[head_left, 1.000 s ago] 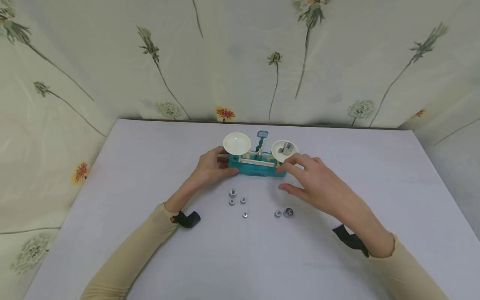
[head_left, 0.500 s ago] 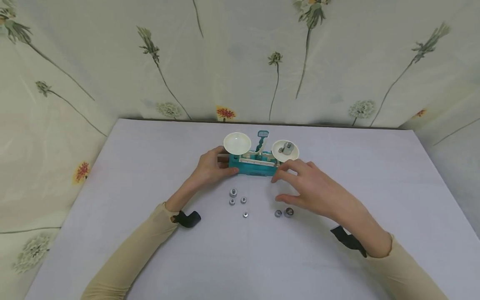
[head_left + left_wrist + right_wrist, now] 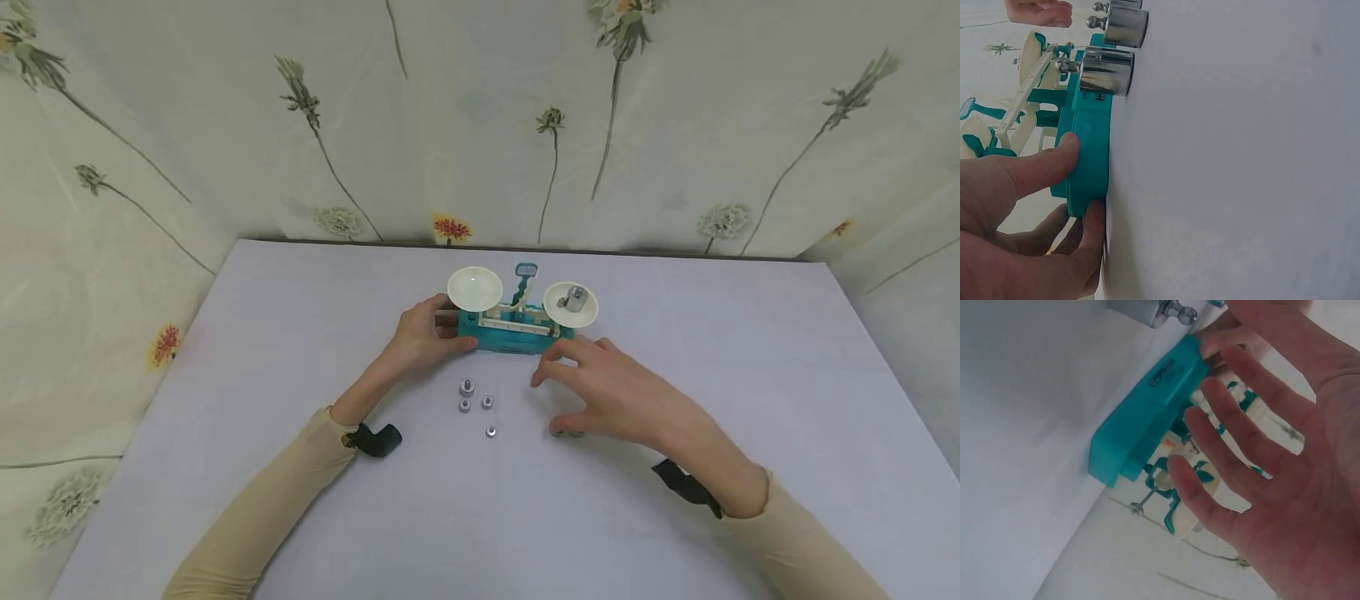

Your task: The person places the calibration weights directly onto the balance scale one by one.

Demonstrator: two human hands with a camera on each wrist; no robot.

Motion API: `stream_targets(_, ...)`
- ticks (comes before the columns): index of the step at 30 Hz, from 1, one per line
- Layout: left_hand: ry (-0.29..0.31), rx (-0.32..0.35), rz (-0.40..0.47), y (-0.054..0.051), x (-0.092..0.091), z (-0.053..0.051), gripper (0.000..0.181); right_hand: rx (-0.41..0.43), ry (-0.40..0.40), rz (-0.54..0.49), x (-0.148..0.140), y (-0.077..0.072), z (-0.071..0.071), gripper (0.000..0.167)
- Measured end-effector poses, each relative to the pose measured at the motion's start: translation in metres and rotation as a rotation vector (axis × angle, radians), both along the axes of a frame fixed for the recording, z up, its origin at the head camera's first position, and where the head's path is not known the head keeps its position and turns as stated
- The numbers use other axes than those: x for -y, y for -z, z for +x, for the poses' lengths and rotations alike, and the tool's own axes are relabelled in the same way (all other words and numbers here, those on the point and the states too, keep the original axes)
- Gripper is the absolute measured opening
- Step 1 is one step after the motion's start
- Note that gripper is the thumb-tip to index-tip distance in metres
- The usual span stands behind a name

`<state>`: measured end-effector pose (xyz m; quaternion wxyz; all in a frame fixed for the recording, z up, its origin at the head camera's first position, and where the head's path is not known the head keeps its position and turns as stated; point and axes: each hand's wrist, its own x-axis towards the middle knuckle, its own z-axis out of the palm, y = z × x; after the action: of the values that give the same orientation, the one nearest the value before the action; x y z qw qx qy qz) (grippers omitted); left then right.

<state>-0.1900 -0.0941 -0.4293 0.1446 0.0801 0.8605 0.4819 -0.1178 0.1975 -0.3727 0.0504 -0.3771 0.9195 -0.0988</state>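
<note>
A teal balance scale (image 3: 510,337) stands near the table's back edge. My left hand (image 3: 420,337) grips its left end, thumb on the front and fingers round the side, as the left wrist view (image 3: 1041,206) also shows. The left pan (image 3: 475,289) holds nothing; in the right pan (image 3: 558,312) sit a larger metal weight (image 3: 576,298) and a smaller one. My right hand (image 3: 611,392) hovers in front of the scale's right end, fingers loosely bent and apart, holding nothing; its thumb partly hides two weights on the table. The right wrist view shows the fingers (image 3: 1229,425) spread.
Several small metal weights stand in front of the scale, among them one at the back (image 3: 467,387), one to its right (image 3: 487,402) and a small one nearer me (image 3: 491,432). A flower-patterned cloth (image 3: 465,125) hangs behind the white table (image 3: 420,517).
My right hand has moved from beside the right pan toward me, down over the two right-hand weights, which it now partly covers. My left hand has stayed on the scale.
</note>
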Motion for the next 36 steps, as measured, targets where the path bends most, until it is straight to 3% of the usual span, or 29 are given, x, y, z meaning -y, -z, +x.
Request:
stream_targets(10, -0.002, -0.003, 0.007, 0.004, 0.001, -0.001, 0.069, 0.031, -0.011, 0.022, 0.004, 0.007, 0.001, 0.05)
stream_targets(18, 0.001, -0.013, 0.004, 0.004, 0.001, 0.0, 0.069, -0.002, -0.016, 0.015, 0.005, 0.013, 0.0, 0.051)
stream_targets(36, 0.004, -0.017, 0.0, 0.006, 0.001, -0.001, 0.069, 0.003, 0.038, 0.002, 0.005, 0.015, -0.006, 0.049)
